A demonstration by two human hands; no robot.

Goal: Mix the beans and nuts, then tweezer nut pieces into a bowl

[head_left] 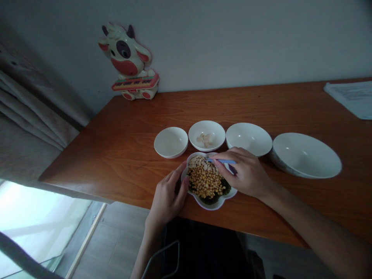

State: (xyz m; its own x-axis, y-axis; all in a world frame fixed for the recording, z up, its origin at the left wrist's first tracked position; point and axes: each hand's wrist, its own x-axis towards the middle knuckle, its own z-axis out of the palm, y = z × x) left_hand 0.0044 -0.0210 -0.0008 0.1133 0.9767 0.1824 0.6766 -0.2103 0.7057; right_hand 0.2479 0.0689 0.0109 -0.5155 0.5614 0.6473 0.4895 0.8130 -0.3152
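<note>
A white flower-shaped bowl [215, 204] sits near the table's front edge, filled with mixed yellow, pale and dark green beans [205, 180]. My left hand [168, 195] rests against the bowl's left rim, thumb and fingers curled on it. My right hand [245, 172] lies over the bowl's right side and pinches thin blue tweezers [221, 161], whose tip points left over the pale beans. Behind the bowl stands a row of white bowls: a small empty one [171, 142], one holding a few pale beans [207, 135], and an empty one [249, 138].
A large white bowl [306, 155] stands at the right of the row. A cow-shaped toy with a keyboard [129, 64] is at the back left against the wall. Papers [353, 97] lie at the far right. A curtain [26, 104] hangs left of the wooden table [122, 155].
</note>
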